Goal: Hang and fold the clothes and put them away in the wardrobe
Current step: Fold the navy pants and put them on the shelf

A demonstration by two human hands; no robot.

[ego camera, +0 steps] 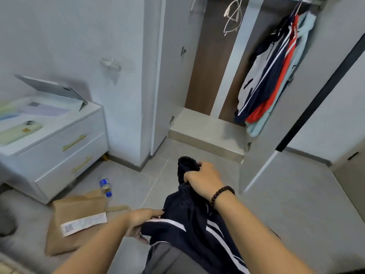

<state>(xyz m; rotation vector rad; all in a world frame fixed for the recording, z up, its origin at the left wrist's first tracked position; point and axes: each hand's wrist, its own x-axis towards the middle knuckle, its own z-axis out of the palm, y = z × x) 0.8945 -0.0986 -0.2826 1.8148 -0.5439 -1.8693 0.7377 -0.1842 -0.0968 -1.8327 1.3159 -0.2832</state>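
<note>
Both hands hold a dark striped garment low in front: the right hand grips its bunched top, the left hand pinches an edge. Beyond the hands, the open wardrobe already holds several hung clothes; this piece looks still unfolded.

Left hand: fingers are tucked under the dark garment, so the grip itself is out of sight.
Right hand: fingertips are buried in the bunched cloth.
Dark garment: its lower part runs off the bottom edge; what kind of garment it is, can't tell.
Hanging clothes: they overlap, only the edges show, and the hanger tops are cut by the top edge.
Paper bag label: print is too blurred to read.
Bottle: label is too small to read.
Nightstand: cut off at the left edge.
</note>
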